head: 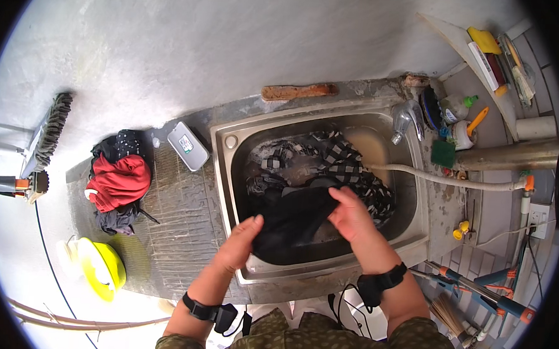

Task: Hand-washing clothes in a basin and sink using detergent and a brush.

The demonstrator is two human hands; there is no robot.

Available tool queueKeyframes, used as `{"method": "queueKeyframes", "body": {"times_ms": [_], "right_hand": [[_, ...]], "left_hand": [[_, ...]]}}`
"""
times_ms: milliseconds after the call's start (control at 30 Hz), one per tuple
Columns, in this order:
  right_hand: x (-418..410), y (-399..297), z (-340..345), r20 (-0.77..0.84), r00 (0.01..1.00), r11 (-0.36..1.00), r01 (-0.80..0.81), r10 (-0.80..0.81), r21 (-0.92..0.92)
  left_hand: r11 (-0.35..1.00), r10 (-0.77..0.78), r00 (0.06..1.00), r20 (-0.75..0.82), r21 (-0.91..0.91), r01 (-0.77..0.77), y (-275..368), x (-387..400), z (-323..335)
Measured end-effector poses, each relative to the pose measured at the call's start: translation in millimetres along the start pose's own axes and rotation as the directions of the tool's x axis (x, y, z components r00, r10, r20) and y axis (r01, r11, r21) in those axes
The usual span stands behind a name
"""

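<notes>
A dark piece of cloth stretches between my two hands over a stainless steel sink. My left hand pinches its left side near the front rim. At its upper right corner, my right hand grips the edge with thumb and fingers. Below and behind the cloth, a black-and-white checked garment lies in cloudy, sudsy water. A grey corrugated hose reaches over the right rim and ends by the checked garment. The cloth hides part of the basin's lower left.
Left of the sink, a ribbed washboard slab bears a soap box and piled red and dark clothes. A yellow basin sits at the slab's left edge. A chrome faucet, brushes and a green scouring pad stand at right.
</notes>
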State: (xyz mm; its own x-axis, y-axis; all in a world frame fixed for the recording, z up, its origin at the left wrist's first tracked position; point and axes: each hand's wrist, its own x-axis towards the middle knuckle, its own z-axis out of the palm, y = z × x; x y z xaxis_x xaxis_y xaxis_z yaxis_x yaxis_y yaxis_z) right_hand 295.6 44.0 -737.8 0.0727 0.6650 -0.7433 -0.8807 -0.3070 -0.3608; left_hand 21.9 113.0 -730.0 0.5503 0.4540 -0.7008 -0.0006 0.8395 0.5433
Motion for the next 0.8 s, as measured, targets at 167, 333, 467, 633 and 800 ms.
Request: {"method": "queueKeyframes", "body": {"times_ms": [167,333,467,633,800], "right_hand": [[-40.4,-28.1,31.4,0.091,0.92,0.895,0.392,-0.381,-0.215],[-52.4,-4.4,74.3,0.16,0.914,0.879,0.402,-0.372,-0.256],[-59.6,10.1,93.3,0.304,0.862,0.822,0.49,-0.406,-0.292],[-58.1,1.9,91.8,0.419,0.639,0.317,0.722,-0.645,-0.614],[12.2,1.9,55.1,0.529,0.484,-0.314,0.457,-0.697,-0.832]], "left_hand": [[0.981,0.181,0.962,-0.204,0.107,-0.162,39.1,5.2,-6.9],[0.387,0.838,0.533,-0.115,0.814,-0.432,51.1,18.6,55.4],[0.388,0.717,0.695,0.056,0.796,-0.465,29.2,22.1,104.7],[0.503,0.716,0.696,-0.048,0.727,-0.467,63.4,18.2,91.9],[0.32,0.718,0.683,0.132,0.809,-0.493,75.8,-4.4,122.9]]}}
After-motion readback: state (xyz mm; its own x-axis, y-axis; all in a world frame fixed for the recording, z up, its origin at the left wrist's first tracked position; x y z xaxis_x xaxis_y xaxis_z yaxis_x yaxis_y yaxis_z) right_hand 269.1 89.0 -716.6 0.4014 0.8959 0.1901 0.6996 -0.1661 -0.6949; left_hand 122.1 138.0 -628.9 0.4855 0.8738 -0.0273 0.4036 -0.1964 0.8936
